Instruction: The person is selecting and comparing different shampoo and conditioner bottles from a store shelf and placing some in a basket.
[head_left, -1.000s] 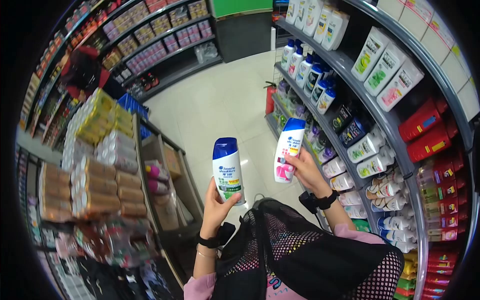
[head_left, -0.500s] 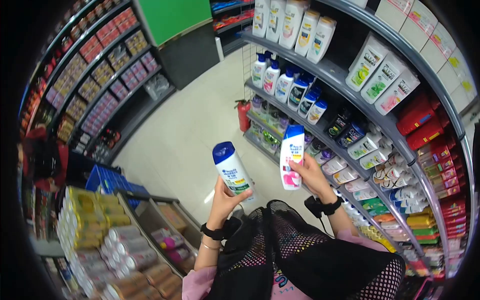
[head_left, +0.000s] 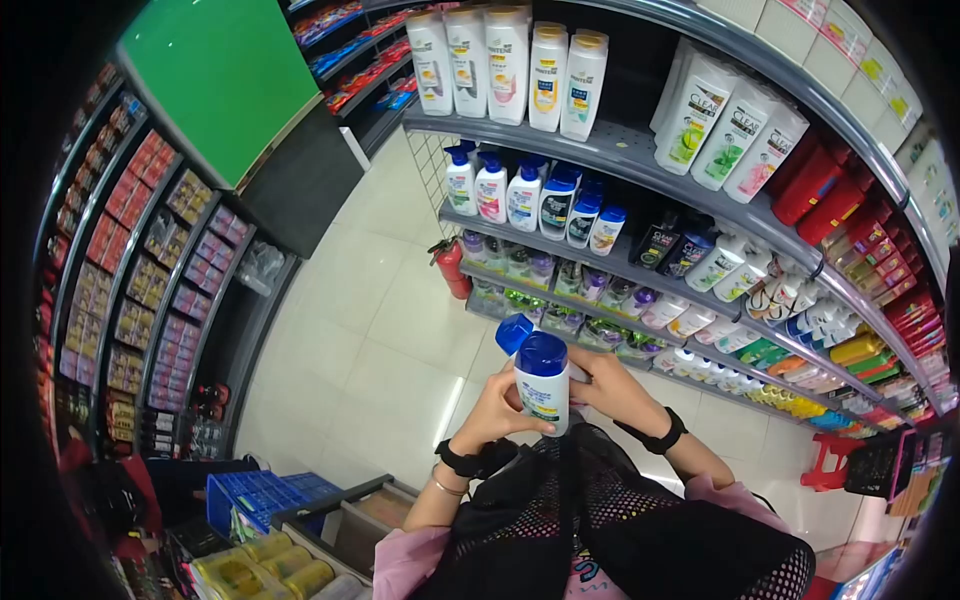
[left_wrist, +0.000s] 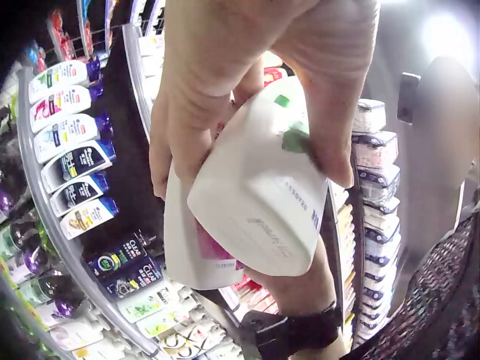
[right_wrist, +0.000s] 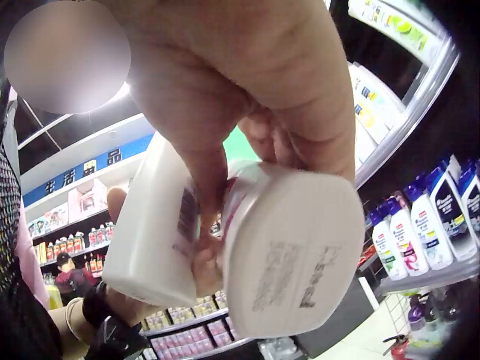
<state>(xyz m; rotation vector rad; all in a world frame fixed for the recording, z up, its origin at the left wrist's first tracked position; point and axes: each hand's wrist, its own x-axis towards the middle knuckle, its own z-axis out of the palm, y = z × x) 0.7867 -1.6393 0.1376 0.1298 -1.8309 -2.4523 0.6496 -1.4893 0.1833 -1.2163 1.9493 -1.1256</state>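
Observation:
In the head view my left hand (head_left: pixel 492 412) grips a white shampoo bottle (head_left: pixel 543 385) with a dark blue cap, held upright before my chest. Behind it, my right hand (head_left: pixel 608 385) holds a second shampoo bottle, whose blue cap (head_left: pixel 514 333) leans out to the left; most of its body is hidden. The left wrist view shows the base of the first bottle (left_wrist: pixel 255 202), with green print, overlapping the second bottle (left_wrist: pixel 187 247), with pink print. From the right wrist, the second bottle (right_wrist: pixel 292 255) appears base-on, beside the first bottle (right_wrist: pixel 150 232).
On the right, a curved shelf (head_left: pixel 620 150) carries rows of shampoo bottles. A fire extinguisher (head_left: pixel 452 268) stands at its far end. At lower left are a blue basket (head_left: pixel 255 497) and yellow can packs (head_left: pixel 265 570), with a person (head_left: pixel 110 500) nearby.
Both bottles, earlier held apart side by side, have come together, the right-hand one now behind the left-hand one. The head view has swung right toward the shampoo shelf.

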